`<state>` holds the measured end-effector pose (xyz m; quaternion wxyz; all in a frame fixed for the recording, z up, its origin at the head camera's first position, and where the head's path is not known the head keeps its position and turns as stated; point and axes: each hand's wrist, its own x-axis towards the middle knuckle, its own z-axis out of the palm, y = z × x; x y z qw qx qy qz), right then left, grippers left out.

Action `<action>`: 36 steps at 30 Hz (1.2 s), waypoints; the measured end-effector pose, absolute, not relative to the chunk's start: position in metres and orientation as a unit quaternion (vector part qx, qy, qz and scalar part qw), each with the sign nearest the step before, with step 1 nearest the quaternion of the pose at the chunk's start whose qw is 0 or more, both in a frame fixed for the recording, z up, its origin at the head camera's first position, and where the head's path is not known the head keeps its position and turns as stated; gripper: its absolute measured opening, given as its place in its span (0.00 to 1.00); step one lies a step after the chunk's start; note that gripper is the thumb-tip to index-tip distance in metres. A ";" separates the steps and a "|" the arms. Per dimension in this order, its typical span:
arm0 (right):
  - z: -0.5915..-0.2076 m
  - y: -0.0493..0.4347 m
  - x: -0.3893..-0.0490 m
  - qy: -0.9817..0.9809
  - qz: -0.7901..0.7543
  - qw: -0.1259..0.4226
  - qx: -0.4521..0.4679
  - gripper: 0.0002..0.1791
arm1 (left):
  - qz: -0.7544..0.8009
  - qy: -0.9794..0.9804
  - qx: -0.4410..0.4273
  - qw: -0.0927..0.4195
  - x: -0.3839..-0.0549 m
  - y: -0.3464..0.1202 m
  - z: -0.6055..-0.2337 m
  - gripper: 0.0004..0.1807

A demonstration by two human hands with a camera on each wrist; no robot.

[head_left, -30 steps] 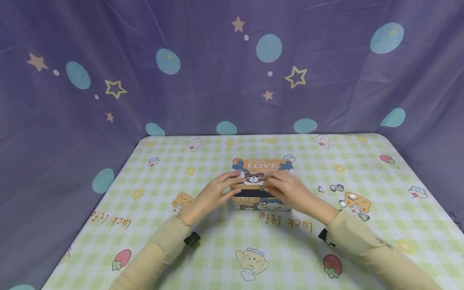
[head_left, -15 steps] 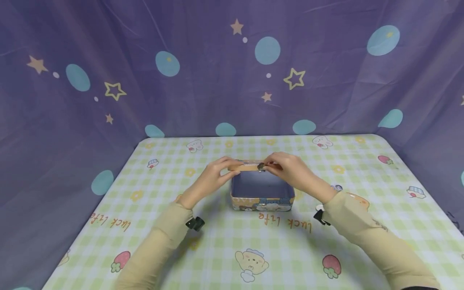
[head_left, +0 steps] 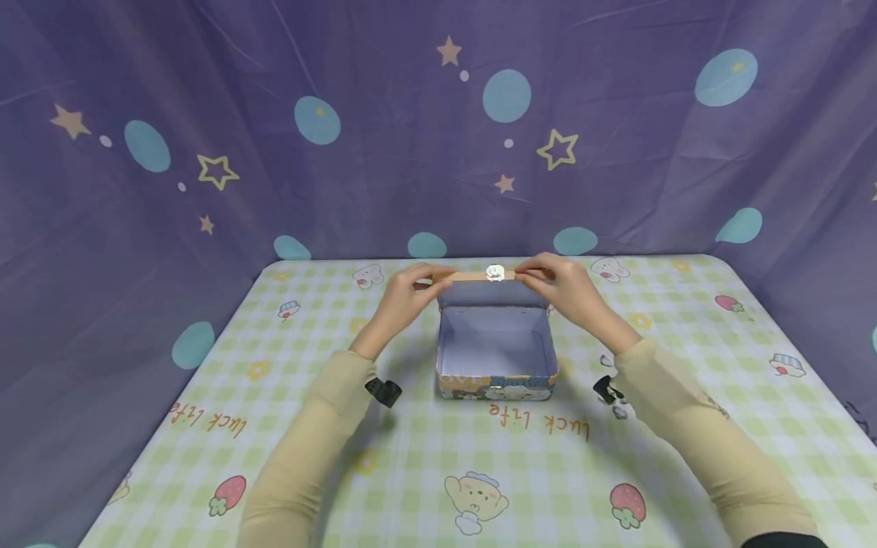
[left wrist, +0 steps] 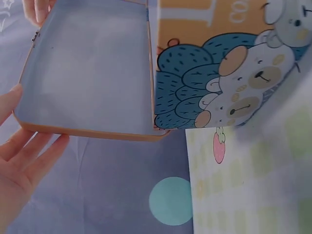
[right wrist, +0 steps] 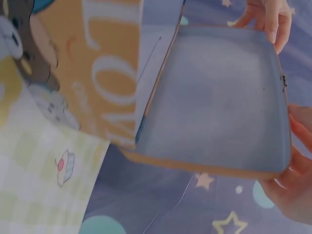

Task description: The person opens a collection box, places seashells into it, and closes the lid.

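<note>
Tin box on the checked tablecloth. Its lid, nearly closed a second ago, now stands raised at the box's back. Left hand pinches the lid's rim above box's left; right hand, above its right. Box wall: "LOV…". Cloth before box: "luck life", inverted.

Head cam's up high looking forward and down at the counter; wrist cams sit way closer, one each side, both catching the inside of the box lid.
</note>
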<state>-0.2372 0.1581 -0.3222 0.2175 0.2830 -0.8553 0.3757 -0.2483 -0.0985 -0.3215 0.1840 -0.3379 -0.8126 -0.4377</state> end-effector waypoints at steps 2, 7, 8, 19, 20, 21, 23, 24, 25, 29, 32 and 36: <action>-0.323 0.162 -0.241 -0.851 0.383 0.229 0.275 0.07 | -0.456 -0.810 -0.318 0.187 -0.245 -0.096 -0.314 0.10; -0.329 0.173 -0.255 -0.844 0.415 0.245 0.236 0.08 | -0.499 -0.799 -0.282 0.181 -0.252 -0.095 -0.312 0.11; -0.330 0.175 -0.257 -0.844 0.424 0.242 0.223 0.09 | -0.505 -0.798 -0.275 0.181 -0.254 -0.095 -0.313 0.11; -0.352 0.192 -0.281 -0.787 0.573 0.168 0.153 0.19 | -0.570 -0.770 -0.219 0.184 -0.285 -0.089 -0.323 0.11; -0.354 0.193 -0.282 -0.778 0.591 0.154 0.148 0.19 | -0.574 -0.769 -0.215 0.180 -0.287 -0.088 -0.325 0.12; -0.356 0.194 -0.283 -0.771 0.604 0.141 0.143 0.20 | -0.577 -0.769 -0.213 0.175 -0.289 -0.088 -0.327 0.13; -0.361 0.194 -0.285 -0.765 0.620 0.118 0.132 0.23 | -0.577 -0.773 -0.207 0.160 -0.293 -0.088 -0.332 0.16; -0.363 0.194 -0.285 -0.765 0.623 0.107 0.126 0.24 | -0.576 -0.777 -0.203 0.152 -0.294 -0.088 -0.335 0.17; -0.365 0.195 -0.286 -0.766 0.623 0.099 0.121 0.25 | -0.573 -0.781 -0.202 0.144 -0.295 -0.089 -0.338 0.19; -0.372 0.195 -0.289 -0.773 0.621 0.075 0.107 0.28 | -0.579 -0.780 -0.204 0.125 -0.305 -0.091 -0.353 0.24; -0.376 0.195 -0.292 -0.777 0.617 0.065 0.101 0.30 | -0.581 -0.781 -0.195 0.124 -0.316 -0.092 -0.367 0.26; -0.380 0.195 -0.294 -0.776 0.621 0.050 0.099 0.31 | -0.584 -0.786 -0.164 0.123 -0.327 -0.092 -0.381 0.27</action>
